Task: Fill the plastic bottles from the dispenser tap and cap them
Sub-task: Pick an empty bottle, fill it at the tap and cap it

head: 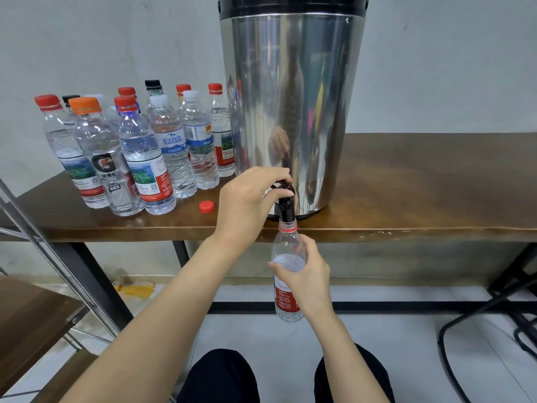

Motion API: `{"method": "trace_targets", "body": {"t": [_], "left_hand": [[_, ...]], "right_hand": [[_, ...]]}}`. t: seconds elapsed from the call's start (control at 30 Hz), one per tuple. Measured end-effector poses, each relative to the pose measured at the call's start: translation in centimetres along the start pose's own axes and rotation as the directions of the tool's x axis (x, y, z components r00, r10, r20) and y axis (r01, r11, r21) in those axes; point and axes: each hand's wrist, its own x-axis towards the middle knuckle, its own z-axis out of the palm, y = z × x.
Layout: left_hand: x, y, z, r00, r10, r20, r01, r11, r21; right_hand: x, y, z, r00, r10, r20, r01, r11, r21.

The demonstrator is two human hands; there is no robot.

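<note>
So this is mid-fill. The big steel dispenser (290,112) is my reference for everything. At its base the left hand (247,205) has its fingers curled over the black tap (286,209), and the right hand (308,274) is wrapped around the bottle (286,242), holding it straight under the spout, hanging below the desk edge with its mouth right up at the nozzle. The water line looks to sit around the bottle's shoulder, so I'd say this one's nearly full. Next move, I reckon: let go of the tap cleanly before it overflows, lower the bottle without tipping it, then grab the loose red cap (207,206) lying just left of the dispenser's base and screw it on. That probably means freeing up the left hand for it, and the bottle may be wet and slippery. As for the rest, the desk (421,184) is dark brown wood on black legs, bare to the right of the dispenser. Behind the dispenser there's a plain pale wall (101,39), and below it a light floor (377,330). Down to the left is a grey metal frame (58,257), and off to the lower right are some black cables (479,315). Left of the dispenser stands a bunch of capped bottles (139,152), mostly red tops plus orange, white and black ones.
</note>
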Motion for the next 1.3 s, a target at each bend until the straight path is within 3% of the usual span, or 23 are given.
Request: {"method": "trace_targets", "body": {"t": [0.2, 0.6, 0.7, 0.93, 1.3], "left_hand": [[-3.6, -0.4, 1.3, 0.990, 0.045, -0.133, -0.046, 0.999, -0.009], [-4.5, 0.6, 0.4, 0.961, -0.250, -0.116, 0.232, 0.961, -0.153], [-4.6, -0.6, 0.2, 0.957, -0.268, -0.114, 0.240, 0.948, -0.210], [-4.6, -1.3, -0.2, 0.912, -0.411, 0.016, 0.381, 0.831, -0.406], [-4.5, -1.5, 0.1, 0.897, -0.429, 0.112, 0.420, 0.742, -0.523]], "right_hand": [[0.0, -0.2, 0.1, 1.000, 0.006, -0.001, -0.006, 1.000, 0.007], [-0.1, -0.4, 0.3, 1.000, 0.008, -0.014, -0.008, 1.000, 0.004], [0.0, -0.4, 0.4, 1.000, 0.004, -0.008, -0.004, 1.000, -0.001], [0.2, -0.6, 1.0, 1.000, 0.006, 0.006, -0.006, 1.000, -0.011], [-0.2, -0.1, 0.8, 1.000, 0.020, 0.015, -0.021, 0.997, 0.068]]}}
